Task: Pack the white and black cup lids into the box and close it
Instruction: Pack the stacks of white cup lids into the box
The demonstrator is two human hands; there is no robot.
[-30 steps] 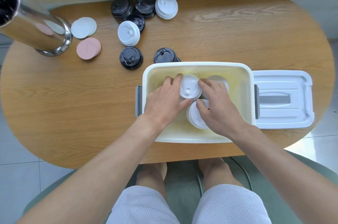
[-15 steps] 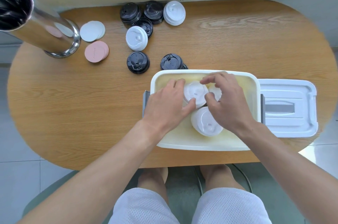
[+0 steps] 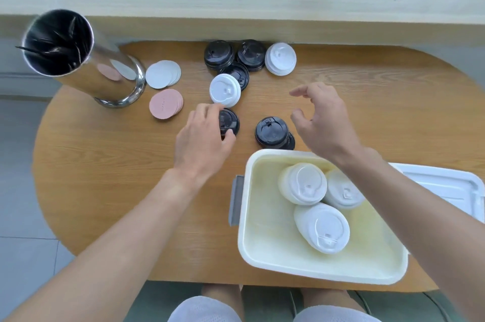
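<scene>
- Three stacks of white lids (image 3: pixel 304 185) lie in our open box (image 3: pixel 244 243), near right.
- Our left hand (image 3: pixel 202 138) curls round a black lid stack (image 3: pixel 229 120) on the table (image 3: pixel 105 177).
- Our right hand (image 3: pixel 322 122) hovers, fingers apart, holding nothing, beside another black lid stack (image 3: pixel 271 131).

1. Three white lid stacks (image 3: pixel 303 183) lie in one box (image 3: pixel 265 264).
2. Two white lid stacks (image 3: pixel 225 90) sit on the tabletop (image 3: pixel 105 164).
3. Five black lid stacks (image 3: pixel 271 131) sit there too.
4. One box cover (image 3: pixel 446 185).
5. One steel canister (image 3: pixel 78 56).
6. Two flat disc piles: one white (image 3: pixel 161 74), one pink (image 3: pixel 164 103).
7. Two hands (image 3: pixel 202 138).
</scene>
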